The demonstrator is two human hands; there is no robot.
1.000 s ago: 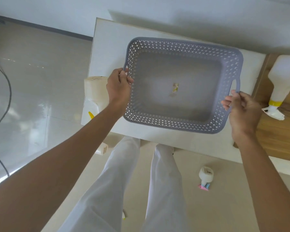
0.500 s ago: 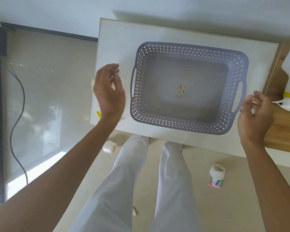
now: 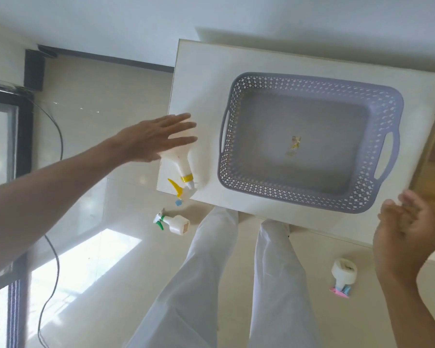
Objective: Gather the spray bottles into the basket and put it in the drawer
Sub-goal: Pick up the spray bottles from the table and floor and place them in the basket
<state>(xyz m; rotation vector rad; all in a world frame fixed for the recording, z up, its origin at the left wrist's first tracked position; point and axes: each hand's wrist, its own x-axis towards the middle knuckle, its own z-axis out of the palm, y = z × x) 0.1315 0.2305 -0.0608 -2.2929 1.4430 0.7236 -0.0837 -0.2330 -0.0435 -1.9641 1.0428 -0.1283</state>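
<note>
your left hand (image 3: 151,139) is hovering, fingers spread, over the spray bottle (image 3: 180,167) lying lengthwise on the table's (image 3: 204,71) left edge, nozzle pointing toward you. the basket (image 3: 309,144) is sitting beside it; your right hand (image 3: 404,237) is hanging loosely open. no readable labels.

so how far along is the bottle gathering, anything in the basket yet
Done: the grey basket sits on the white cabinet top, with no bottles inside, only a small scrap. In hand: nothing yet; the left hand, open, reaches over the yellow-trigger spray bottle at the cabinet's edge, and the right hand is empty. Left: that bottle, the green-trigger bottle and the pink-trigger bottle on the floor, then the drawer.
</note>
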